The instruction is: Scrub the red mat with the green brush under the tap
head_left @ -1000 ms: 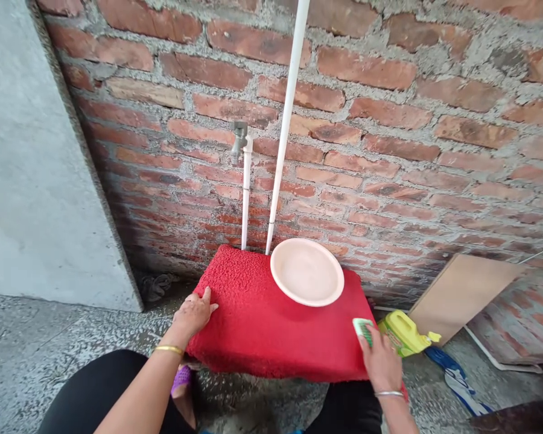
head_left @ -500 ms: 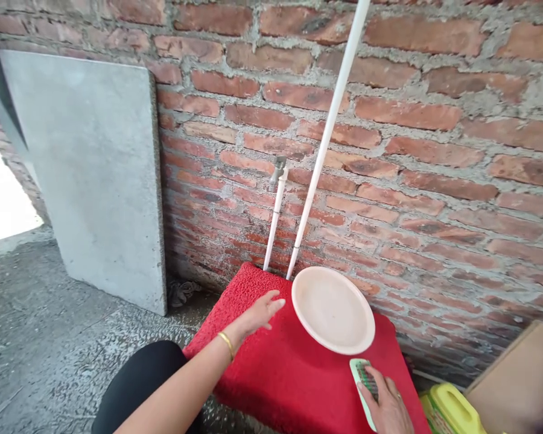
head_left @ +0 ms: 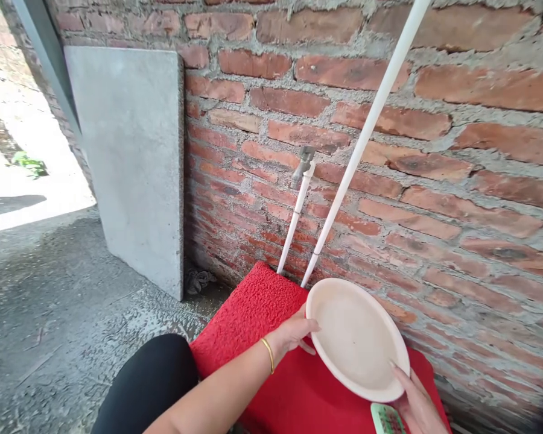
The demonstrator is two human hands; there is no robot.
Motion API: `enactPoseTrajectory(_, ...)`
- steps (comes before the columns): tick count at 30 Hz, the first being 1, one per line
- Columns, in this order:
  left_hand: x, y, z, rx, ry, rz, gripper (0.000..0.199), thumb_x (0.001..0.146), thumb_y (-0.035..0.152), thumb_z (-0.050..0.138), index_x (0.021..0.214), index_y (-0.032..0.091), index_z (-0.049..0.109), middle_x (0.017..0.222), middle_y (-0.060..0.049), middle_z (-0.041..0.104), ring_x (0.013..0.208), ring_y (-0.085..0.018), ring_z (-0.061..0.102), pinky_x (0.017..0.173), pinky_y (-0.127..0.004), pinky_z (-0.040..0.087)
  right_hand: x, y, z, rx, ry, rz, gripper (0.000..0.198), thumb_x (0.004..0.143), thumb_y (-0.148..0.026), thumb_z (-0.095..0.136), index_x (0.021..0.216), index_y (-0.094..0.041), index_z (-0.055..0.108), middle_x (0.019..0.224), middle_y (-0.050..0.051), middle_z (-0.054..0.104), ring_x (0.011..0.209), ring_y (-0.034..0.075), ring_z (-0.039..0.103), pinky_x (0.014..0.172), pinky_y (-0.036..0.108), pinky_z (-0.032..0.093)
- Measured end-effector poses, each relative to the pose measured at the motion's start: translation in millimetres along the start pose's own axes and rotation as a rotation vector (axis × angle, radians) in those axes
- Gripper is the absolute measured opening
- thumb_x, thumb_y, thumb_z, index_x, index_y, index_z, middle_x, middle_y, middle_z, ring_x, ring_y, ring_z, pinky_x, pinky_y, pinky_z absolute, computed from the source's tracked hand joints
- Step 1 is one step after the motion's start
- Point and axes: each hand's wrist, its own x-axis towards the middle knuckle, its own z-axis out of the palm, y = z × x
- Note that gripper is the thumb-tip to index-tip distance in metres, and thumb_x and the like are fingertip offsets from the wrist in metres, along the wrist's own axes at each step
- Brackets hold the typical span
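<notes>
Grip stage: my left hand (head_left: 294,331) and right hand (head_left: 416,401) pinch the basin (head_left: 350,337) (brush (head_left: 386,418) beside the right); any lift would need level hands.

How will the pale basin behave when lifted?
The pale basin is probably light and slightly flexible, given its thin, plastic-looking rim. That smooth surface may be slippery if wet. Wide and shallow, it could tip if the left hand and right hand, both at its rim, lift unevenly.
</notes>
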Motion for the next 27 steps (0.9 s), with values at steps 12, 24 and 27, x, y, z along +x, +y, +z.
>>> enactPoseTrajectory(12,2,-6,-11,-0.035,0.006,0.028,0.084,0.05,0.028,0.072,0.131,0.028,0.048,0.104,-0.005,0.069,0.079,-0.025,0.069,0.067,-0.048,0.06,-2,8,5,-0.046,0.011,0.032,0.093,0.048,-0.042,0.079,0.137,-0.032,0.055,0.104,0.01,0.078,0.103,0.039,0.073,0.082,0.048,0.063)
enactPoseTrajectory(24,-43,3,-85,-0.042,0.057,0.133,0.08,0.056,0.028,0.071,0.133,0.027,0.049,0.099,-0.005,0.069,0.076,-0.023,0.068,0.068,-0.046,0.061,-21,17,82,0.043,-0.16,0.007,0.087,0.048,-0.036,0.084,0.13,-0.021,0.06,0.095,0.005,0.078,0.098,0.031,0.072,0.081,0.038,0.059)
enactPoseTrajectory(27,-51,7,-106,-0.041,0.084,0.142,0.079,0.056,0.026,0.07,0.133,0.027,0.05,0.101,-0.006,0.07,0.077,-0.024,0.069,0.067,-0.044,0.06,-27,16,106,0.082,-0.163,-0.005,0.077,0.047,-0.033,0.081,0.121,-0.022,0.064,0.094,0.004,0.078,0.097,0.031,0.072,0.083,0.039,0.058)
